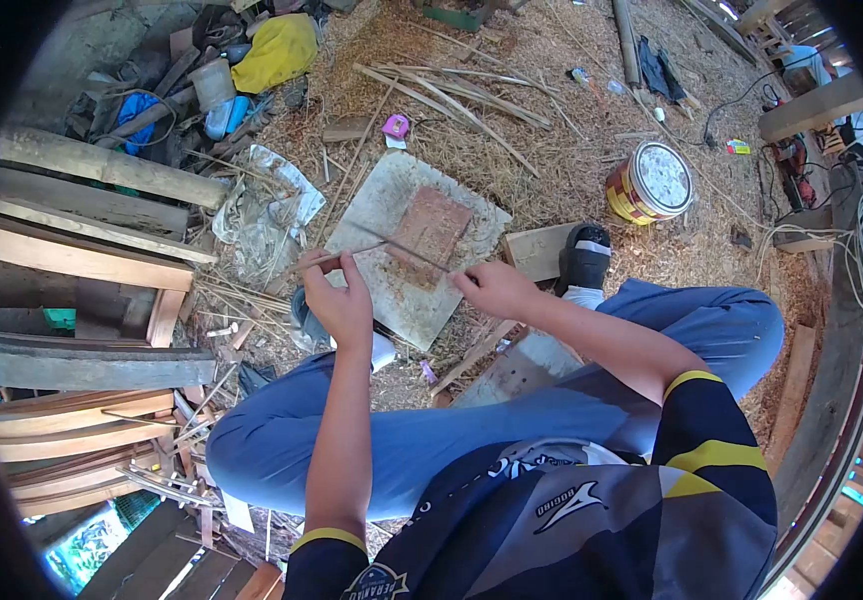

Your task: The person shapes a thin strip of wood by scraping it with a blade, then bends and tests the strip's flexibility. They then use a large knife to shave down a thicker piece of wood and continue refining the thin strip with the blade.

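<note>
Nearest the camera is the seated person's black and grey shirt [602,520] with yellow bands, at six o'clock, above blue trousers [277,435]. Just beyond, both hands work over a pale, worn board [367,210] on the shaving-strewn floor [562,205]. The left hand [342,300], toward nine o'clock, has a narrow grip, thumb and finger pinching a thin stick [365,248]. The right hand [500,290], toward four, closes on one end of a slim dark rod [407,250] that slants up to the left; rod and stick come together over the board, though I cannot tell whether they touch. A reddish-brown slab [437,225] lies beneath the rod. From the board, a pink tape measure [396,126] sits near twelve, loose wooden strips [472,95] at one, a lidded bucket [662,178] at two, and crumpled plastic sheeting [267,220] around ten.
</note>
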### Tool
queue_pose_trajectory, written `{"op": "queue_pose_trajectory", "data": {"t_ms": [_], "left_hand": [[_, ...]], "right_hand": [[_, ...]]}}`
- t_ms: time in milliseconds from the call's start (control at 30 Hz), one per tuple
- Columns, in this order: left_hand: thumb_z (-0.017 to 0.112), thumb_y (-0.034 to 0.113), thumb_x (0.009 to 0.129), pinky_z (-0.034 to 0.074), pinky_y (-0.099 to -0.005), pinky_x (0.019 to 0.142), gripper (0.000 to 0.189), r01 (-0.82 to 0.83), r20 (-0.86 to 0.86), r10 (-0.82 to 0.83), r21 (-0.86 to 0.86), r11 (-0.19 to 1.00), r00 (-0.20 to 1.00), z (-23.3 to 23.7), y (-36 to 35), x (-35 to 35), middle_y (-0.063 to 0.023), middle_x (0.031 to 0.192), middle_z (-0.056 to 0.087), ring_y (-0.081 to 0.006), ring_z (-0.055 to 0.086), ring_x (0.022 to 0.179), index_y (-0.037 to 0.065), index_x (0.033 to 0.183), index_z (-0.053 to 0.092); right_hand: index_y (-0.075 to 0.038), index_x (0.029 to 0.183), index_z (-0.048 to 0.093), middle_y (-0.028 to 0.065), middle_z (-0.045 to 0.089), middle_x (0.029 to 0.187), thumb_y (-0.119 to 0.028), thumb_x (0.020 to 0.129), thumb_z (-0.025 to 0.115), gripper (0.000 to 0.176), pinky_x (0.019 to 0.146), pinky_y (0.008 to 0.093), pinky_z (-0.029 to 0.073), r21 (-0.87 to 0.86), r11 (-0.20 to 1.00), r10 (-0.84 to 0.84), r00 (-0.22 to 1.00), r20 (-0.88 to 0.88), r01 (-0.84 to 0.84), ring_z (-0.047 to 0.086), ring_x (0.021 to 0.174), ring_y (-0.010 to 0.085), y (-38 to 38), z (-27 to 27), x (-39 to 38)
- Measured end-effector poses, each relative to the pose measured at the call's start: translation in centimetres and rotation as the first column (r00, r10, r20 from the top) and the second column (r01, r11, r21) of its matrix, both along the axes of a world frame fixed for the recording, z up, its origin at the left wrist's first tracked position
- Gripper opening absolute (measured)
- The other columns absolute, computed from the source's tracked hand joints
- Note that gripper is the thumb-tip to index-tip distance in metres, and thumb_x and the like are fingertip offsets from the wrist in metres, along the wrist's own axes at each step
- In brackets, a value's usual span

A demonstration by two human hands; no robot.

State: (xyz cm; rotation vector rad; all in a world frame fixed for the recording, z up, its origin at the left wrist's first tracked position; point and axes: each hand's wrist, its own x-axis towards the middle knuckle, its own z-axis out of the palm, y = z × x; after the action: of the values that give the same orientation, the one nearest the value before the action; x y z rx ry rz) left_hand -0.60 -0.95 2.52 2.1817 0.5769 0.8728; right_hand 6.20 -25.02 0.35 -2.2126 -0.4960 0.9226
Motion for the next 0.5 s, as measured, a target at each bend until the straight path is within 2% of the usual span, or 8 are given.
{"op": "queue_pose_trajectory", "data": {"t_ms": [100, 200, 300, 400, 500], "left_hand": [[0.075, 0.007, 0.094, 0.051, -0.0431, 0.084, 0.027, -0.007, -0.039, 0.007, 0.012, 1.0, 0.999, 0.4, -0.3, 0.0, -0.0148, 0.086, 0.068, -0.0304, 0.068, 0.082, -0.001, 0.114, 0.059], [0.075, 0.007, 0.094, 0.051, -0.0421, 0.083, 0.028, -0.001, -0.013, 0.001, 0.021, 1.0, 1.0, -0.2, 0.1, -0.2, -0.0145, 0.088, 0.068, -0.0292, 0.068, 0.081, -0.001, 0.115, 0.058], [0.074, 0.006, 0.094, 0.051, -0.0407, 0.082, 0.029, -0.009, 0.004, 0.009, 0.021, 1.0, 1.0, -0.7, 0.4, -0.1, -0.0145, 0.09, 0.067, -0.0278, 0.068, 0.081, -0.001, 0.117, 0.058], [0.073, 0.005, 0.095, 0.051, -0.0393, 0.081, 0.028, -0.046, -0.031, 0.045, -0.038, 0.998, 0.999, 0.1, 0.2, 0.0, -0.0147, 0.094, 0.067, -0.026, 0.068, 0.082, -0.002, 0.118, 0.058], [0.072, 0.004, 0.095, 0.051, -0.0386, 0.082, 0.028, -0.035, 0.013, 0.036, -0.065, 0.997, 0.999, -0.4, 0.4, 0.1, -0.0142, 0.095, 0.066, -0.0242, 0.068, 0.083, -0.002, 0.118, 0.058]], "right_hand": [[0.0, 0.098, 0.074, 0.0271, 0.073, 0.092, -0.05, 0.105, 0.048, 0.057, 0.084, 0.0547, 0.054, -0.056, 0.998, 0.015, 1.0, -0.022, -0.016, 0.07, 0.088, 0.0476, -0.4, 0.1, 0.4], [0.0, 0.102, 0.075, 0.0271, 0.074, 0.096, -0.052, 0.105, 0.047, 0.059, 0.085, 0.0543, 0.055, 0.115, 0.991, 0.057, 0.997, 0.058, -0.063, 0.071, 0.091, 0.0465, 0.2, 1.6, -0.9], [-0.001, 0.106, 0.076, 0.0287, 0.074, 0.099, -0.055, 0.104, 0.046, 0.062, 0.088, 0.0547, 0.055, 0.039, 0.997, 0.061, 0.998, -0.018, -0.06, 0.071, 0.095, 0.0469, -0.4, -0.4, -0.6], [0.002, 0.104, 0.076, 0.0304, 0.074, 0.099, -0.058, 0.103, 0.044, 0.067, 0.09, 0.0555, 0.054, -0.164, 0.986, -0.031, 0.999, 0.022, 0.034, 0.071, 0.097, 0.0483, -3.1, -8.3, 0.8], [0.006, 0.102, 0.075, 0.0323, 0.073, 0.099, -0.06, 0.102, 0.043, 0.073, 0.092, 0.0564, 0.054, -0.325, 0.946, -0.005, 1.0, 0.019, 0.011, 0.07, 0.099, 0.0503, -5.9, -9.8, 2.4]]}}
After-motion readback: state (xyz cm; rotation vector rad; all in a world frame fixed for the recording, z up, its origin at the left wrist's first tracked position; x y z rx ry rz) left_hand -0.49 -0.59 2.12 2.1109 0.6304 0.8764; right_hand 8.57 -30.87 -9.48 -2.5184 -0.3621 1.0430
